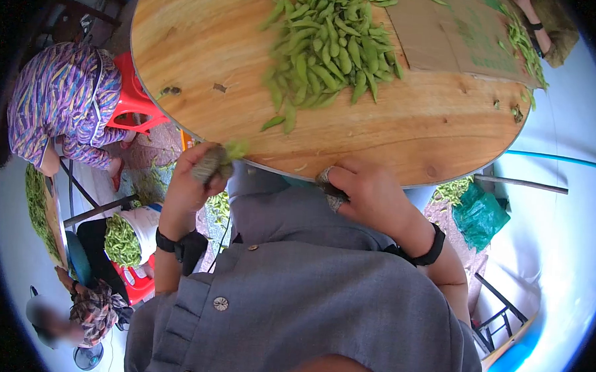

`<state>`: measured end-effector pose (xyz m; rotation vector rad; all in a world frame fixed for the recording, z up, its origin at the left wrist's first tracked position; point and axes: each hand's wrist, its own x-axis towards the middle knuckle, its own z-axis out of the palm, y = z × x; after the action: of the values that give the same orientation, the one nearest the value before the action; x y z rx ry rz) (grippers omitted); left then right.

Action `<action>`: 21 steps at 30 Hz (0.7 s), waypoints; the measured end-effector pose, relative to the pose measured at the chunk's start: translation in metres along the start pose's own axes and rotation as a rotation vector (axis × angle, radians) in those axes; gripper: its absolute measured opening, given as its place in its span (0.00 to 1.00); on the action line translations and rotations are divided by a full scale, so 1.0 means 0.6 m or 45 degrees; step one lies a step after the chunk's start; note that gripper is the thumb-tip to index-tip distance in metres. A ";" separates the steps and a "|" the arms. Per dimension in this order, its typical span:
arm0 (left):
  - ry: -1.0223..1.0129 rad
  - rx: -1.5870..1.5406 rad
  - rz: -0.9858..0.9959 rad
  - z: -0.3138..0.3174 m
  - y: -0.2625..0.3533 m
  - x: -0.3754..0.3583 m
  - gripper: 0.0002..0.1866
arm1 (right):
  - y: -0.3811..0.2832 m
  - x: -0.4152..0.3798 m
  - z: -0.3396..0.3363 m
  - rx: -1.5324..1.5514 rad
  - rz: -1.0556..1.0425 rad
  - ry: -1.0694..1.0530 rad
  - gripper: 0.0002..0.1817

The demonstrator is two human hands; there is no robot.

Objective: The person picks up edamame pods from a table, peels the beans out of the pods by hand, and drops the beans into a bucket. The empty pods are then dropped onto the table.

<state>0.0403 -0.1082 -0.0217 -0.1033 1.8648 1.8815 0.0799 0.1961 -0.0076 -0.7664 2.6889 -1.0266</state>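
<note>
while left hand (194,179) curls, right (372,193) curls

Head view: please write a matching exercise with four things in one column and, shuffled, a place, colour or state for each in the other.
Things
1. Cardboard
2. Bucket
3. Stool
4. Plastic bag

Places, colours, states
A. Red, by the person in patterned clothes on the left
B. Crumpled and green, below the table's edge on the right
C. Flat on the round wooden table
D. White, heaped with green pods

Right pairs: 1-C, 2-D, 3-A, 4-B
</note>
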 end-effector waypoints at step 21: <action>0.406 1.103 0.763 0.047 0.061 0.016 0.14 | 0.001 0.064 -0.068 1.011 0.543 0.270 0.07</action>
<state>0.0256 -0.0769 0.0099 0.5207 3.0165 1.2212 0.0336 0.2003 0.0235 0.0633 2.1112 -1.9005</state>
